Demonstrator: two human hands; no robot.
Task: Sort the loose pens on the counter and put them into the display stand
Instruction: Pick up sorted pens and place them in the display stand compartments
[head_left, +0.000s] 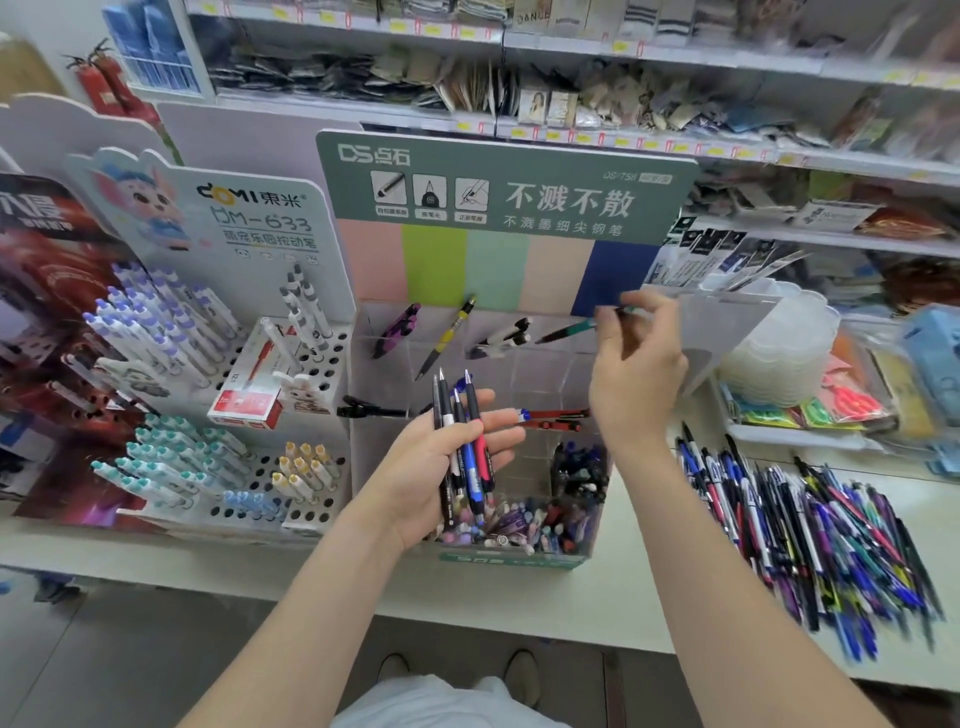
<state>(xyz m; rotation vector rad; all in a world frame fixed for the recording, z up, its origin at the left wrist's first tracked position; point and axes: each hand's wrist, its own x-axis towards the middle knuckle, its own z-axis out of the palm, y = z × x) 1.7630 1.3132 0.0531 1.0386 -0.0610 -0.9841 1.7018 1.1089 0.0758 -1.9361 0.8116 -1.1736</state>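
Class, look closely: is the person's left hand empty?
No, the left hand holds a bunch of pens in front of the display stand, while the right hand pinches a teal pen.

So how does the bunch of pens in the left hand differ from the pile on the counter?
The small bunch of black, blue and red pens stands tips-up in the left hand; the big multicoloured pile of loose pens lies flat on the white counter, untouched. Bunch: few pens; pile: many. Both mix colours.
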